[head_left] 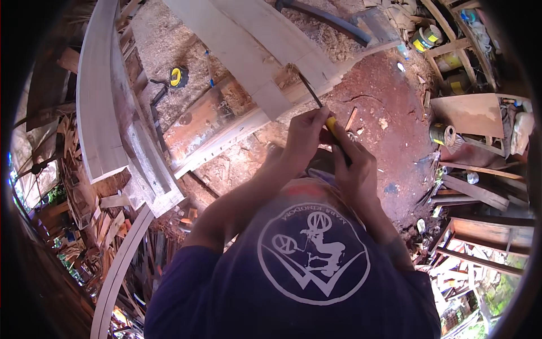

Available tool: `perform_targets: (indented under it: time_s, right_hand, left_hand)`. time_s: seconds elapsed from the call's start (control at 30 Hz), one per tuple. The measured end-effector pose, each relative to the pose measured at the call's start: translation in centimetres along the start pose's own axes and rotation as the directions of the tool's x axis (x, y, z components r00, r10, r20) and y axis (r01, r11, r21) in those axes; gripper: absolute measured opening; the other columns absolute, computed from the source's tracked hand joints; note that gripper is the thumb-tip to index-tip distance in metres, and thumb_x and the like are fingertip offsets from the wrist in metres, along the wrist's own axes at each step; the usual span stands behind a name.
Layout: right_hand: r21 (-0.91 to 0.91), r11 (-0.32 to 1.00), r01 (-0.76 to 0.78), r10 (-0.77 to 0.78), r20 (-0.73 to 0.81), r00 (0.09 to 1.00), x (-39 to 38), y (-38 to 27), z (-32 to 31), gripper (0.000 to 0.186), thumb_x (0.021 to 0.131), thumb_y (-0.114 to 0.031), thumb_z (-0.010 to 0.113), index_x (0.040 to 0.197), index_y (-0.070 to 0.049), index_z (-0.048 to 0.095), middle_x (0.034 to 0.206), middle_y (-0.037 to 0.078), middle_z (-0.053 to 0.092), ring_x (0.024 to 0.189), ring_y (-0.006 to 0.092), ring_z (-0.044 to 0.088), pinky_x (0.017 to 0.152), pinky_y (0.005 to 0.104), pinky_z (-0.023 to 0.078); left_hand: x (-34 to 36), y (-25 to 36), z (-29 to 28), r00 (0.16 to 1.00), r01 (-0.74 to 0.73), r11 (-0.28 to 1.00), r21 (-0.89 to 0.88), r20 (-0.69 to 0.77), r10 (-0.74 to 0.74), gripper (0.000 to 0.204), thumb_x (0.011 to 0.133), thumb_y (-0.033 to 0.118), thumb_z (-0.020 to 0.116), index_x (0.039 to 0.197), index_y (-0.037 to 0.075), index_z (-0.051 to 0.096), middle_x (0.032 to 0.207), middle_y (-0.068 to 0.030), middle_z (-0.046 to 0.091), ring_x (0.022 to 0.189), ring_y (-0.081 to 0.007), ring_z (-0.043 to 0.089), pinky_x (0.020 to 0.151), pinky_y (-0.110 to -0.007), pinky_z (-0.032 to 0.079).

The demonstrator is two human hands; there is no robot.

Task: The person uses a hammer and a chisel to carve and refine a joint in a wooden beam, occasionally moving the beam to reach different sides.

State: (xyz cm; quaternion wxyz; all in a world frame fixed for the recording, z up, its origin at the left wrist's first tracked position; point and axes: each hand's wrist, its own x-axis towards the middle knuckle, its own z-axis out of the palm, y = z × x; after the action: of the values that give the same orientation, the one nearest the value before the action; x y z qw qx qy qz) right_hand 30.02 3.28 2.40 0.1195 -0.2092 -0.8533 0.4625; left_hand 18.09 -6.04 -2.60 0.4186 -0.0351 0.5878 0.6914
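Both hands are in front of my chest on a chisel [309,87], a long narrow dark blade with a yellow and black handle. My left hand [305,133] is closed with its fingers at the front of the handle, by the blade. Lower and to the right, my right hand [358,169] wraps round the rear of the handle. The blade slants up and left, its tip at a pale wooden board [248,45] near a gap in the wood; I cannot tell how deep it sits. Beneath the board runs a timber beam [220,141].
Left of the work, a yellow and black tape measure [178,77] lies on sawdust. Long curved pale planks [101,113] stand at the far left. A dark long-handled tool [327,20] rests at the top. Cans [426,38] and scrap wood [474,189] line the right.
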Motion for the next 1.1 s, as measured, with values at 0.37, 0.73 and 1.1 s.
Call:
perform_targets:
  time_s: [0.37,0.73,1.1]
  right_hand:
    - [-0.045,0.998,0.044,-0.046,-0.047,0.998,0.8,0.7,0.8,0.047,0.092,-0.001,0.064,0.139,-0.010,0.066,0.077,0.020,0.070,0.062,0.0315,0.066,0.060,0.0448,0.054]
    - [-0.022,0.988,0.151,-0.153,-0.075,0.985,1.8,1.0,0.6,0.042,0.093,-0.001,0.063,0.135,-0.006,0.067,0.099,0.011,0.079,0.064,0.0298,0.069,0.067,0.0412,0.057]
    - [-0.072,0.982,0.174,-0.179,-0.071,0.981,1.9,0.7,0.5,0.045,0.094,-0.004,0.064,0.138,-0.012,0.066,0.073,0.020,0.068,0.063,0.0329,0.068,0.061,0.0439,0.054]
  left_hand:
    - [0.0,1.0,0.0,0.995,0.097,0.994,-0.052,0.022,-0.096,0.030,0.104,0.025,0.059,0.109,-0.005,0.066,0.099,-0.0084,0.067,0.087,-0.0209,0.072,0.073,-0.030,0.057]
    - [1.1,-0.3,0.0,1.000,0.010,0.996,-0.092,0.009,-0.009,0.039,0.107,0.033,0.057,0.115,-0.004,0.065,0.105,-0.0113,0.065,0.088,-0.0227,0.071,0.075,-0.033,0.061]
    - [1.4,0.0,-0.1,0.992,-0.125,0.991,-0.050,0.006,0.125,0.041,0.107,0.036,0.059,0.103,-0.003,0.070,0.089,-0.0088,0.071,0.074,-0.0198,0.073,0.068,-0.033,0.064]
